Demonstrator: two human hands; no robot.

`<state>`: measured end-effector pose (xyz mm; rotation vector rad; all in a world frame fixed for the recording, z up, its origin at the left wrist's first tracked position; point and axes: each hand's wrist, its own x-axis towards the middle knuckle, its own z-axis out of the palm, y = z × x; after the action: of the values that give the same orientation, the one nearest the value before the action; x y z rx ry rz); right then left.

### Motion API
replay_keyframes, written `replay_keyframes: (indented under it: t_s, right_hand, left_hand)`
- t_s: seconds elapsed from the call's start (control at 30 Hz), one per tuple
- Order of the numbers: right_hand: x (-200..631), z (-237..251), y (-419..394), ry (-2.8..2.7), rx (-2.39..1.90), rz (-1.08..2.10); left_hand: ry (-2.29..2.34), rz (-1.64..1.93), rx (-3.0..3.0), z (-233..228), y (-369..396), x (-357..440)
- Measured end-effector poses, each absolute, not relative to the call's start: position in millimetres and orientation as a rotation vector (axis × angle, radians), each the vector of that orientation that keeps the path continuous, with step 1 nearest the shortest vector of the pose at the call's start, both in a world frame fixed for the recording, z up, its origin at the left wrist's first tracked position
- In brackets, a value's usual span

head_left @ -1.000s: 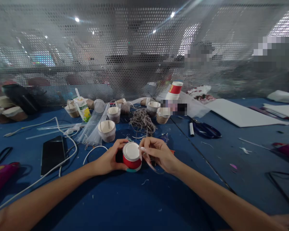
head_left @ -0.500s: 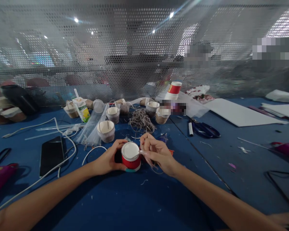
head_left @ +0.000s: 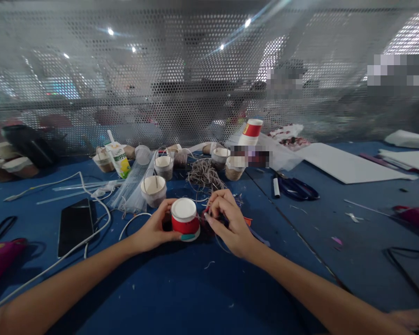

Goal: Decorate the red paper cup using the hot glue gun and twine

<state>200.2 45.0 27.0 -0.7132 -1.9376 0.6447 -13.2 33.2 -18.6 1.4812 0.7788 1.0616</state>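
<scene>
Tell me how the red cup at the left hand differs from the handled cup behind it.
The red cup shows a closed end on top; the handled cup, an open mouth. The red cup is gripped by the left hand; the handled cup is unheld. Both are round and partly whitish.
</scene>
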Motion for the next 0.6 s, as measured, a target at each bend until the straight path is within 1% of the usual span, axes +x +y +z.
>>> replay_keyframes:
  t_s: [0.1,0.2,0.43,0.6]
  right_hand:
    - [199.8,24.5,47.5,-1.877,-0.782,0.582]
    - [200.8,20.2,52.4,-1.824,-0.811,0.626]
    - [202.3,13.9,59.1,-1.417,-0.647,0.937]
    - [201.4,13.7,62.3,-1.124,-0.712,1.196]
  left_hand:
    - [0.755,1.061,1.407,-19.3,32.9,-13.8]
    - [0.745,1.031,1.354,-17.6,31.8,-15.9]
    - [0.719,1.053,1.196,-15.4,31.0,-21.3]
    - [0.658,1.050,1.048,-19.4,29.1,-16.8]
